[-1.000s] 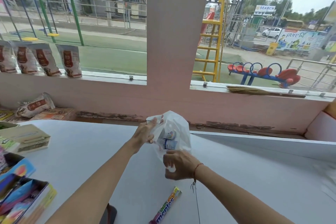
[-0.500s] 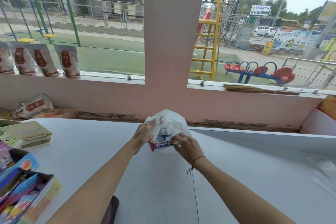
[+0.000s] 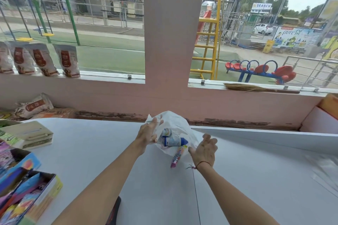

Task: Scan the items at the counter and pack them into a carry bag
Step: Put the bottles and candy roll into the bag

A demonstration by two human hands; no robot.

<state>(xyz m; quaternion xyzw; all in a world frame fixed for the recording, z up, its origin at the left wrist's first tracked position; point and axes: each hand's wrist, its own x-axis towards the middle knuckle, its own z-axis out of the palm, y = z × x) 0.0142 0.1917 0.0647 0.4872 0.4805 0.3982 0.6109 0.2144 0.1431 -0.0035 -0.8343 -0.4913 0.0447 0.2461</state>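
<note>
A thin white carry bag [image 3: 178, 124] lies on the grey counter [image 3: 91, 151] with its mouth towards me. My left hand [image 3: 149, 130] grips the bag's left rim and holds it up. Inside the mouth lie a white tube with a blue cap [image 3: 174, 141] and a small white item [image 3: 166, 132]. A candy roll [image 3: 178, 156] sticks halfway out of the bag's mouth, pink end towards me. My right hand [image 3: 204, 149] hovers just right of the roll with its fingers spread and nothing in it.
Open boxes of colourful sweets [image 3: 23, 188] sit at the counter's left edge, with a beige box [image 3: 31, 134] behind them. Pouches [image 3: 42, 60] line the left window sill. A broom [image 3: 256, 88] lies on the right sill. A dark object [image 3: 113, 212] rests near my left forearm.
My right hand picked the candy roll off the counter, pushed it into the bag's mouth, then let go and drew back to the right. The left hand kept its hold on the bag.
</note>
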